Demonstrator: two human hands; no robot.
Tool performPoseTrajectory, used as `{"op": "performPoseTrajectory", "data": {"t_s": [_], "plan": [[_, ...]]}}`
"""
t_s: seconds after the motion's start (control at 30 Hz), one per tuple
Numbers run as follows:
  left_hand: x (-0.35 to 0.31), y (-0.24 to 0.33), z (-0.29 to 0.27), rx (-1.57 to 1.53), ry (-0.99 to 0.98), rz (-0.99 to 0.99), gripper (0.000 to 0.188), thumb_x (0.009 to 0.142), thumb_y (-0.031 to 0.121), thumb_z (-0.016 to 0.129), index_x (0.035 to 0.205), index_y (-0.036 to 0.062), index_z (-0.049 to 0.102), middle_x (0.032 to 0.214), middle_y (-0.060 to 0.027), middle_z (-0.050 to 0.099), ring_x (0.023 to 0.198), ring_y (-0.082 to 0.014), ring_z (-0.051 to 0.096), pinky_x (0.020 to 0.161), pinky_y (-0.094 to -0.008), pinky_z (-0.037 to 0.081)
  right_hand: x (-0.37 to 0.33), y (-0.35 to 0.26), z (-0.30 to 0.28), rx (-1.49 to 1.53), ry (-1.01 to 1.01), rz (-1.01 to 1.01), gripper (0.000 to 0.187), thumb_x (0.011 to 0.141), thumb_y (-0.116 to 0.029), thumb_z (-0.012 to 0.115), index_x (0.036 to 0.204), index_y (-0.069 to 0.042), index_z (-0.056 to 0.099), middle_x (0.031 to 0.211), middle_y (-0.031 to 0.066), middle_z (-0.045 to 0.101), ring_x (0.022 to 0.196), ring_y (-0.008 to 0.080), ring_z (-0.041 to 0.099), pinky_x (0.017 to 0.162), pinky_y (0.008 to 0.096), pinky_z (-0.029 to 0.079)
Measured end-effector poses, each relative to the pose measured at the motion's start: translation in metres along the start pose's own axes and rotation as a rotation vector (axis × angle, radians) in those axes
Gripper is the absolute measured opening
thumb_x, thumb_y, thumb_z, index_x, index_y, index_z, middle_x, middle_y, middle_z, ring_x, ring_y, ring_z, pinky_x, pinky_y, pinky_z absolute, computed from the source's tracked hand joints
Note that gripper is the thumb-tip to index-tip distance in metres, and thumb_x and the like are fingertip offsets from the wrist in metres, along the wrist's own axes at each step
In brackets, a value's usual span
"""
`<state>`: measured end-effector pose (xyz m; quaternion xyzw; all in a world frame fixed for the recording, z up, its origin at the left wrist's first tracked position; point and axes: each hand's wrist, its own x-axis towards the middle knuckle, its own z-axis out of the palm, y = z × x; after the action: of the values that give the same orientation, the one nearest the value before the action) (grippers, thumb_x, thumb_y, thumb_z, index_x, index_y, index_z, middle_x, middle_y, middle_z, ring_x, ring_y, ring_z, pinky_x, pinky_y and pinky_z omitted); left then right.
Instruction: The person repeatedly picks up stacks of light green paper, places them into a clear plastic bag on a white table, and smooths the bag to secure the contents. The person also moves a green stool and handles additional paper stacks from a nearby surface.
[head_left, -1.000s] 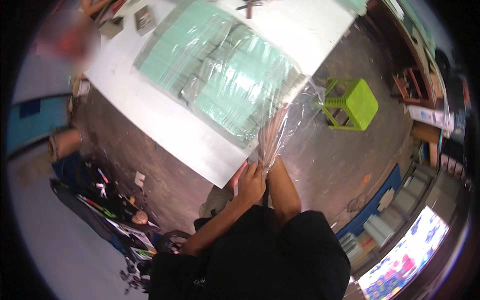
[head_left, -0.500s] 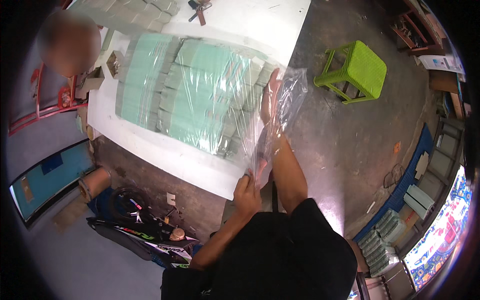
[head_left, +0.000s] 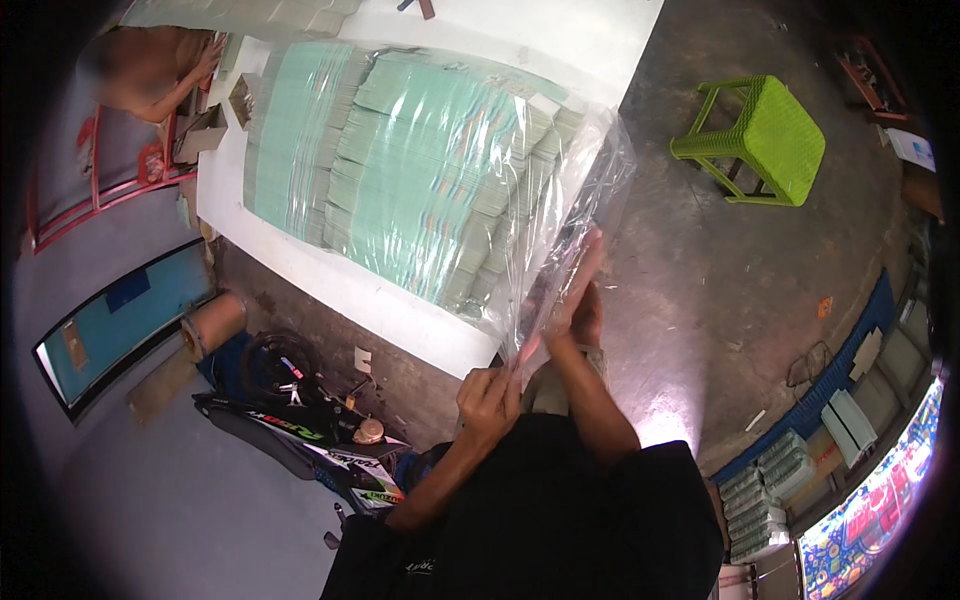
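- Your left hand [head_left: 488, 398] is closed on the gathered near corner of the clear film [head_left: 610, 150], just off the bench [head_left: 400, 328] corner; fingertips are curled out of sight.
- Your right hand [head_left: 580, 290] is open, fingers straight and together, at the film's right edge. Glare and folds blur the contact; can't tell if it's inside the film or behind it.
- The green bundles [head_left: 400, 170] lie in rows on the bench under the film. Reflections wash out their faces; undersides hidden, count unreadable.
- More pale stacks [head_left: 250, 18] at top left, cut off by the frame.
- Dark tool [head_left: 427, 9] at the top edge: only its end shows, type unclear.
- Co-worker's hand [head_left: 210, 58] at far left, near open boxes [head_left: 200, 140]; contact too small to make out.
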<state>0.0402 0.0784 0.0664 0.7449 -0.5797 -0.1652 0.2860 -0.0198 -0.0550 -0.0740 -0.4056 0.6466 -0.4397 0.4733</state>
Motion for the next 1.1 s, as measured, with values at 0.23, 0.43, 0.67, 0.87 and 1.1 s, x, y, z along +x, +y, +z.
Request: {"op": "performPoseTrajectory", "data": {"t_s": [0.23,0.43,0.67,0.87,1.1], "plan": [[-0.008,0.012,0.009,-0.089,-0.08,0.054,0.018,0.084,-0.002,0.077,0.102,-0.0036,0.075,0.071,-0.0109,0.059,0.061,-0.0259,0.058,0.053,-0.0375,0.046,-0.034,0.001,0.02,0.017,-0.037,-0.048,0.079,0.106,-0.051,0.043,0.165,-0.011,0.009,0.171,0.0134,0.006,0.158,0.0308,0.008,0.128,0.0476,0.009],[-0.009,0.014,0.015,-0.184,-0.014,0.074,0.014,0.085,0.0,0.076,0.098,-0.0042,0.074,0.071,-0.0102,0.058,0.06,-0.0262,0.057,0.054,-0.0376,0.046,-0.011,0.005,0.025,0.058,-0.084,-0.128,0.083,0.105,-0.055,0.044,0.165,-0.013,0.006,0.172,0.0127,0.002,0.158,0.0307,0.005,0.128,0.0481,0.007],[-0.011,0.014,0.009,-0.213,-0.011,0.038,0.012,0.086,0.002,0.073,0.097,-0.0033,0.074,0.073,-0.0114,0.061,0.063,-0.0289,0.06,0.058,-0.0388,0.05,0.053,-0.012,0.044,0.229,-0.137,-0.244,0.088,0.103,-0.059,0.044,0.166,-0.014,0.002,0.173,0.0118,-0.002,0.159,0.0305,0.002,0.128,0.0487,0.005],[-0.011,0.011,0.011,-0.187,0.01,0.074,0.011,0.086,0.004,0.074,0.095,-0.0025,0.073,0.077,-0.0115,0.062,0.067,-0.0303,0.063,0.06,-0.0403,0.052,0.132,-0.017,0.073,0.458,-0.216,-0.312,0.092,0.102,-0.062,0.045,0.167,-0.016,0.0,0.174,0.0111,-0.005,0.16,0.0304,-0.001,0.128,0.0492,0.003],[-0.001,0.014,0.006,-0.139,-0.076,0.078,0.012,0.087,0.006,0.074,0.097,-0.0016,0.074,0.077,-0.0117,0.064,0.072,-0.0305,0.067,0.066,-0.0382,0.057,0.172,-0.013,0.071,0.468,-0.276,-0.198,0.086,0.107,-0.054,0.044,0.166,-0.016,-0.007,0.174,0.0115,-0.008,0.16,0.0319,-0.004,0.128,0.0489,0.002]]}}
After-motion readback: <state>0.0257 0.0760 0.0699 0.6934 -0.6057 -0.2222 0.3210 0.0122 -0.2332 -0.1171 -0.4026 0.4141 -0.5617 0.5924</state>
